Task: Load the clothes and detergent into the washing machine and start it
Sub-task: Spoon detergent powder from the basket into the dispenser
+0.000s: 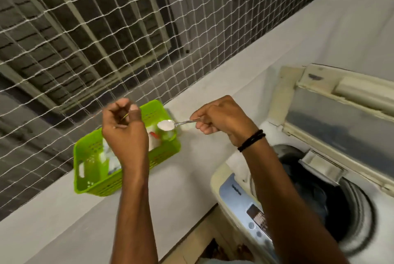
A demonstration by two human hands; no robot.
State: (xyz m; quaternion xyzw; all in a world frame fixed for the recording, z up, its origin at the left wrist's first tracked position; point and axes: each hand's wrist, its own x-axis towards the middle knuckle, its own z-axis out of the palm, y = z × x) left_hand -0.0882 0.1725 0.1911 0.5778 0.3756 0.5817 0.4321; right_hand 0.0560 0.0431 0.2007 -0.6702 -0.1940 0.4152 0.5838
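R hand [221,118] pinched the spoon [178,123] level above green basket [100,188], prob. so heaped detergent [165,125] wouldn't spill before washer [241,199] at near right; L hand [125,133] curled, contents unclear.

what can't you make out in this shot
All head view:
- Left hand: curled fingers and blur hide what, if anything, it pinches; only a yellow sliver shows.
- Basket: the left hand covers its middle; contents blurred.
- Control panel: markings blurred.
- Clothes in the drum: dark, partly behind the arm of the right hand that holds the spoon.
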